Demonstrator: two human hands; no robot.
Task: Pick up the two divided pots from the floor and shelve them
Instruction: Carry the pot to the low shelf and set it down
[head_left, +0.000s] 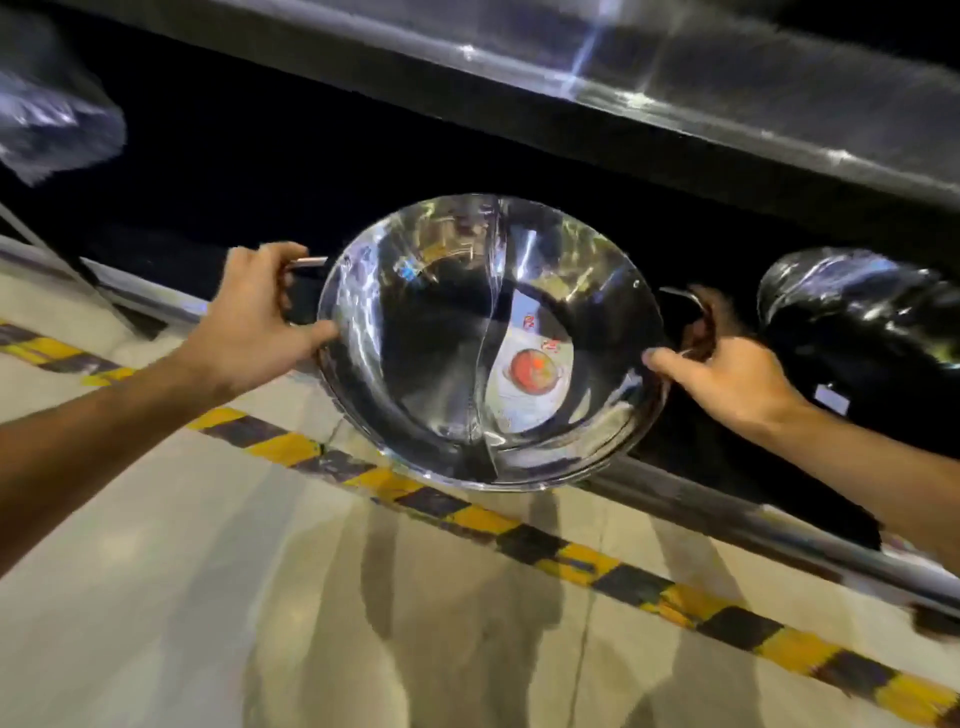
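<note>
A shiny steel divided pot (441, 364) fills the middle of the view, with an S-shaped wall down its centre and a round label in its right half. It looks like a stack of two pots, with a second rim showing under the first. My left hand (254, 322) grips its left handle and rim. My right hand (722, 374) grips its right handle. The pot is held half over the front edge of the low shelf (727, 499), tilted toward me.
The dark shelf opening runs diagonally behind the pot, under a steel upper shelf (675, 88). A plastic-wrapped shiny pot (857, 322) sits inside at the right, another wrapped item (47, 109) at the top left. Yellow-black hazard tape (571, 556) crosses the glossy floor.
</note>
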